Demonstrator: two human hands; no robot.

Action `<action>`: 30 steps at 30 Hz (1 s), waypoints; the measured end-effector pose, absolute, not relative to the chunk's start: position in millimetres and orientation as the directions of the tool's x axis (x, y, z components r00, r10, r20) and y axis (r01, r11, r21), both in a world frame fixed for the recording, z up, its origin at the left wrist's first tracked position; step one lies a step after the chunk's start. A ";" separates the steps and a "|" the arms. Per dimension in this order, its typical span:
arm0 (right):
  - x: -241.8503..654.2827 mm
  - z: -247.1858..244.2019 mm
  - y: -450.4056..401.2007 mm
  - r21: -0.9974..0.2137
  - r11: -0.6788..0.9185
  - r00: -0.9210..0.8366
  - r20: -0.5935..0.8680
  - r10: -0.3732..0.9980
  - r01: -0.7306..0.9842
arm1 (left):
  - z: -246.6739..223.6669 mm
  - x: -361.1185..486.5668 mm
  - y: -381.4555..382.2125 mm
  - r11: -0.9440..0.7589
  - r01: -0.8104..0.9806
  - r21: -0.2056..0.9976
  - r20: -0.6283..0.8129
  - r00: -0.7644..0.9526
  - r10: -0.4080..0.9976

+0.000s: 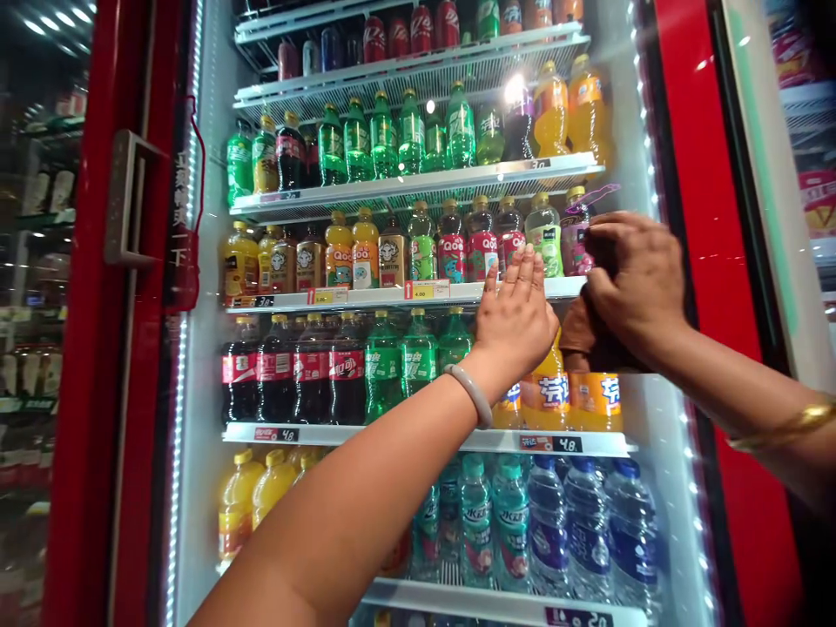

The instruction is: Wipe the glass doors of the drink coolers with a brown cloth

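Drinks cooler [702,174], lit and red-framed, fills most of the frame; you face its rows of bottles. Middle shelf [375,297] crosses the centre. Your right hand [637,274], right of centre, is curled with the wrist bent; you cannot tell whether it grips anything. Your left hand [519,309], near centre, is flat with fingers extended and close together, pinching nothing, in front of that shelf; contact with a surface cannot be judged. Dark brown patch [581,335] lies just below your right hand, nature unclear. Orange drink bottle [545,401] stands below your left hand. Purple-labelled bottle [577,235] stands just left of your right hand, beside a green-labelled bottle [543,239]. Grey bangle [471,396] circles your left wrist. Yellow price tag [420,291] sits on the shelf edge.
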State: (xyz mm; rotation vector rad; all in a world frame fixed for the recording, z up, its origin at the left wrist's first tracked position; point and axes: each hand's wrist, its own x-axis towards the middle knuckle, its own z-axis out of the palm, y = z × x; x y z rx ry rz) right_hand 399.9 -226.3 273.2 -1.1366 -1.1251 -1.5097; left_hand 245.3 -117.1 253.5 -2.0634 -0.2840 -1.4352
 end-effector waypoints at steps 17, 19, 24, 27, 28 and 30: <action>335.0 270.8 -175.8 0.459 -0.100 -0.461 0.887 0.003 0.883 | 265.5 197.5 -76.3 -0.772 0.537 -0.339 0.926 0.336 -0.173; 342.4 256.0 -185.5 0.568 -0.021 -0.562 0.819 0.113 0.823 | 262.4 185.4 -69.5 -0.764 0.544 -0.345 0.923 0.345 -0.171; 374.9 261.2 -204.1 0.516 -0.053 -0.514 0.856 0.060 0.855 | 255.4 167.5 -55.9 -0.746 0.546 -0.381 0.909 0.367 -0.197; 347.1 284.7 -178.6 0.323 -0.130 -0.341 0.928 -0.148 0.937 | 256.6 166.9 -56.2 -0.744 0.551 -0.377 0.911 0.367 -0.190; 331.8 289.4 -167.2 0.304 -0.122 -0.321 0.932 -0.168 0.945 | 257.3 166.2 -56.6 -0.746 0.560 -0.360 0.918 0.354 -0.177; 303.6 289.4 -149.2 0.374 -0.089 -0.382 0.919 -0.097 0.923 | 258.6 161.9 -55.8 -0.747 0.590 -0.305 0.939 0.315 -0.134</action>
